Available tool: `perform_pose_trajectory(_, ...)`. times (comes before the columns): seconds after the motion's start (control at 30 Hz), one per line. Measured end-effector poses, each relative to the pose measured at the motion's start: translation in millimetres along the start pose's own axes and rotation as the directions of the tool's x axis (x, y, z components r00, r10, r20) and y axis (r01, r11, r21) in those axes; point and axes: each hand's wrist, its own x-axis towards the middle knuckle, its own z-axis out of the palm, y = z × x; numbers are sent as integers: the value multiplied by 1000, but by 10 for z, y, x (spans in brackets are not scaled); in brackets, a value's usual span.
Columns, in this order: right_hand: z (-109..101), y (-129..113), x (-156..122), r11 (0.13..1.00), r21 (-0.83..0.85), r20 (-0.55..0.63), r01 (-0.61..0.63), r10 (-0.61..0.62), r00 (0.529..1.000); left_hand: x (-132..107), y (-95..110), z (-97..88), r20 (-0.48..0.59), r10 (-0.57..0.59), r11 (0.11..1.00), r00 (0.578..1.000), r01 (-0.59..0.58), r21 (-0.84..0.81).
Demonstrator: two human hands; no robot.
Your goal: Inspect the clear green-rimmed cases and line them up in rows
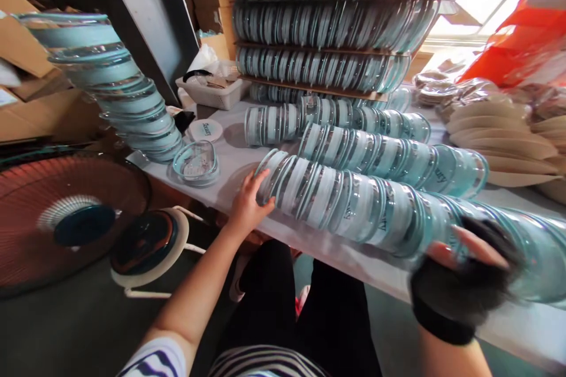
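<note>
A long row of clear round plastic pouches (349,203) with teal piping and pale bands lies on its side along the table's front edge. At its left end is my left hand (250,203), bare, its thumb and fingers spread and touching the end pouch. My right hand (464,277), in a black fingerless glove, is over the front of the row towards the right. Motion smears its fingers, and I cannot tell whether they grip a pouch. Behind lie a second row of pouches (389,156) and a shorter third row (274,123).
More pouches stand packed on tiers (322,23) at the back. A leaning stack of pouches (128,94), a single pouch (196,164) and a white basket (214,94) are left. Beige rounded pieces (499,141) lie right. A fan (66,224) stands beside the table.
</note>
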Motion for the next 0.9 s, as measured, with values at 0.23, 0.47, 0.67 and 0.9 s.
perform_pose_trajectory(0.23,963,-697,390,906,76,613,416,-371,697,-2,-104,-190,-88,-291,888,953,235,-396)
perform_pose_trajectory(0.47,1058,-536,370,868,112,545,484,-461,700,201,-241,-937,-246,-544,565,802,133,-814)
perform_pose_trajectory(0.67,1096,-526,366,854,122,535,506,-486,691,429,-467,-1200,-330,-599,528,730,50,-848)
perform_pose_trajectory(0.9,1070,-547,336,862,113,517,494,-476,712,411,-757,-1147,-489,-534,808,690,246,-535)
